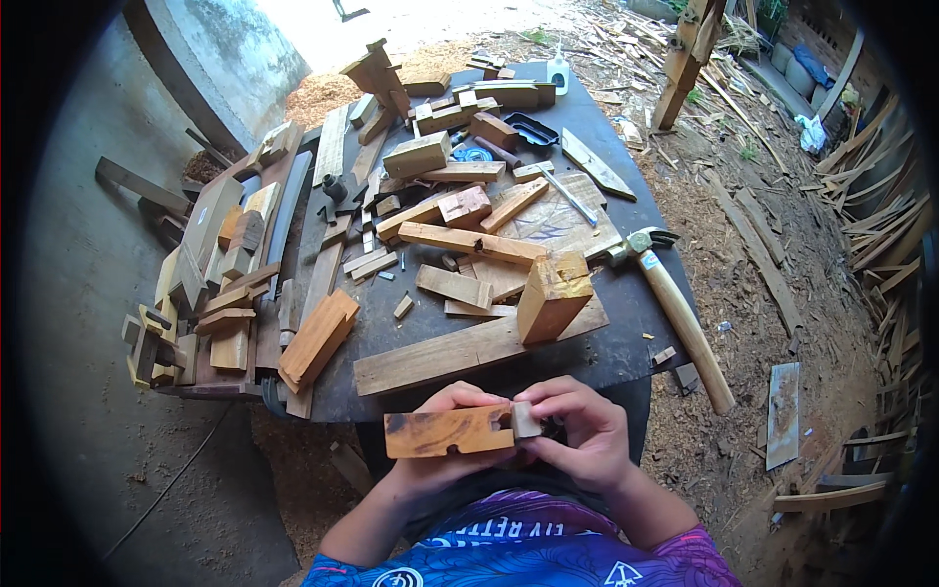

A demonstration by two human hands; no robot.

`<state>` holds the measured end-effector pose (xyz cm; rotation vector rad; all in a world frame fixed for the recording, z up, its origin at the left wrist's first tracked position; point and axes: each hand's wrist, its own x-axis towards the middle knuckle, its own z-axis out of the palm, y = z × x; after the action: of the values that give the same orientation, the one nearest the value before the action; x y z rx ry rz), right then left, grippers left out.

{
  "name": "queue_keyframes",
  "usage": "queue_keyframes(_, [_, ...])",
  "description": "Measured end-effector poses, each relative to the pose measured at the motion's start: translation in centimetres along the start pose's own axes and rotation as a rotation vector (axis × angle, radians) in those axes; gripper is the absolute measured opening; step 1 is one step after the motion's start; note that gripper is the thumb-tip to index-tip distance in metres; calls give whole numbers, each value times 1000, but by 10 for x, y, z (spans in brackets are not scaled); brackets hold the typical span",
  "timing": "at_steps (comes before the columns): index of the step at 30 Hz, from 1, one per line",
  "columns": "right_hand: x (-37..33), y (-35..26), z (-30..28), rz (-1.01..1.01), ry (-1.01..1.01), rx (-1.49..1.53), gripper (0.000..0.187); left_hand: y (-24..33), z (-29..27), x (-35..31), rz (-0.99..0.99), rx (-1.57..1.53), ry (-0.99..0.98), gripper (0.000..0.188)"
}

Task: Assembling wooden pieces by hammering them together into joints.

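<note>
In front of my body, my left hand (430,475) grips an orange-brown wood block (445,432) from beneath and behind. The block has a slot cut in its right end and a small dark notch in its lower edge. My right hand (587,435) pinches a small pale wood piece (526,420) between thumb and fingers. This piece sits right at the slotted end; whether any of it goes into the slot I cannot tell. Just beyond my hands, a long plank (440,358) lies on the dark table (381,293), and a thick wood block (554,298) stands upright on it.
A hammer (675,308) lies on the table's right edge, its handle jutting out. Several offcuts, a pencil-like rod (569,199), a black tray (531,130) and a white glue bottle (558,73) cover the table. More wood pieces (235,245) crowd the left side. Shavings litter the ground.
</note>
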<state>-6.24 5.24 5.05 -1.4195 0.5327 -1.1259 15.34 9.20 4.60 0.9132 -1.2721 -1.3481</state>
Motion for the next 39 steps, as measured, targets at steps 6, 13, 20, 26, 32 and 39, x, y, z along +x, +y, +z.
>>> queue_keyframes(6, [0, -11, -19, -85, 69, 117, 42, 22, 6, 6, -216, 234, -147, 57])
queue_keyframes(13, [-1, -10, -11, 27, 67, 288, 42, 5, 6, -4, -420, -273, -204, 55])
queue_keyframes(20, [-4, -7, -17, 129, 71, 303, 44, -4, -9, -18, -472, -716, -439, 81])
queue_keyframes(26, [-3, -3, -13, 76, -9, 332, 37, -5, -10, -19, -605, -827, -496, 79])
queue_keyframes(32, [-2, -8, -17, 49, -85, 271, 29, -7, -12, -19, -634, -852, -504, 83])
queue_keyframes(39, [1, -12, -14, -9, -91, 156, 28, -15, -12, -19, -640, -813, -604, 84])
